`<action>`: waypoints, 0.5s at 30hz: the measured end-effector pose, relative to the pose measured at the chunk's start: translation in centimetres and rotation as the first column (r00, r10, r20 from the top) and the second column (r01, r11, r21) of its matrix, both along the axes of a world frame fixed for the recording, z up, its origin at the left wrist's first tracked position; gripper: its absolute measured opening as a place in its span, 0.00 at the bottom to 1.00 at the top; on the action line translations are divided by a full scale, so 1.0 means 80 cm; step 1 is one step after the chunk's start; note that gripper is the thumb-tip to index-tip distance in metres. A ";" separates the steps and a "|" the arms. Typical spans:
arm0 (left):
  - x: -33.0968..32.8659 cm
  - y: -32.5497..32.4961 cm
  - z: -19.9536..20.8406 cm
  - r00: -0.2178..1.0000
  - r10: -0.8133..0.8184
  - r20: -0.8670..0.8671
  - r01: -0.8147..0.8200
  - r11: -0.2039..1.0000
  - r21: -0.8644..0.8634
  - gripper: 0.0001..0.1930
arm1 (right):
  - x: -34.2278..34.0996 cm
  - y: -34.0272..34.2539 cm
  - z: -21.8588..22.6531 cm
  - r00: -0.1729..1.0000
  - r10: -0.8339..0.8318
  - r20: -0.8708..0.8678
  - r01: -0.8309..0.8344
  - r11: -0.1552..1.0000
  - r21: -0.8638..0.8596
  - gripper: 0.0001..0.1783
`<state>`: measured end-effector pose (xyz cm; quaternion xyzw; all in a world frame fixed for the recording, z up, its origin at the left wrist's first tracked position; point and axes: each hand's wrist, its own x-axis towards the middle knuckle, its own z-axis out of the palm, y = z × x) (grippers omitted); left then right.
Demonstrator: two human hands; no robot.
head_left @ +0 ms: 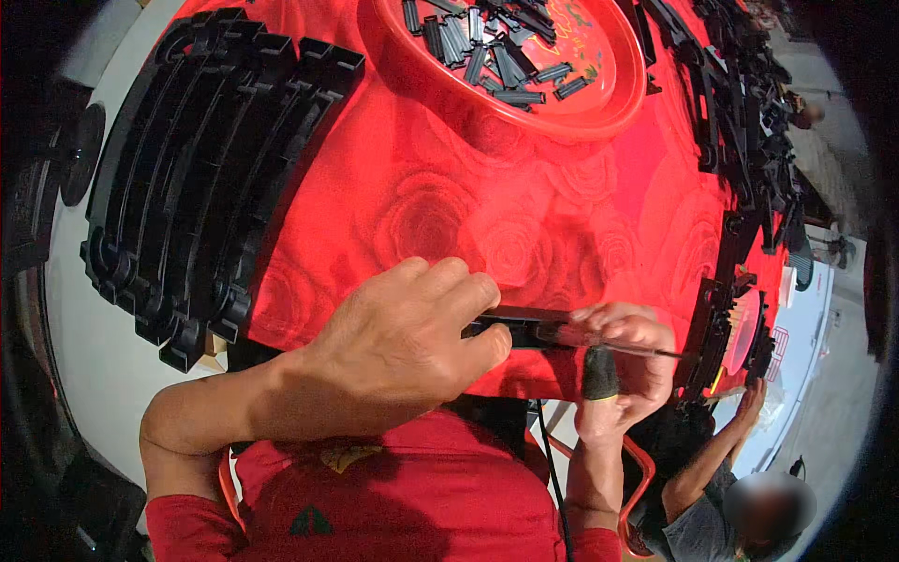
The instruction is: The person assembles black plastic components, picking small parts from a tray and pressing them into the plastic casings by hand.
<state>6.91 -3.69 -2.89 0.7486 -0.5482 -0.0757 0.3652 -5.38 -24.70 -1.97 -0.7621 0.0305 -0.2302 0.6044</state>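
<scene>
Near the table's front edge, my left hand [407,328] is closed round the left end of a long, narrow black plastic part [523,330]. My right hand [637,370] is curled at the part's other end, its thumb in a dark finger cot [600,373]. Motion smears those fingers. A thin dark rod-like piece [670,354] sticks out to the right from between them; whether it belongs to the part or is a separate tool, I cannot tell. Both hands are just above the red rose-patterned tablecloth [421,215].
At the left lie several long black plastic channels [201,178] side by side. A red round tray [599,126] with small black clips [510,61] stands at the far side. Black parts [721,122] are heaped along the right edge. Another person's arm [712,459] reaches in at lower right.
</scene>
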 end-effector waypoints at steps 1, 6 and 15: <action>0.001 0.002 0.001 1.000 0.005 -0.003 -0.005 1.000 -0.001 0.08 | 0.000 0.002 -0.001 0.999 0.010 -0.036 -0.012 0.998 -0.054 0.13; -0.004 -0.004 0.003 0.998 0.023 0.066 -0.022 1.000 -0.020 0.09 | 0.015 -0.005 0.003 0.998 0.056 0.028 -0.060 0.982 0.180 0.18; -0.003 -0.002 0.001 0.998 0.027 0.065 -0.025 0.999 -0.019 0.10 | 0.021 0.012 0.020 0.995 0.100 0.005 -0.069 0.653 0.754 0.37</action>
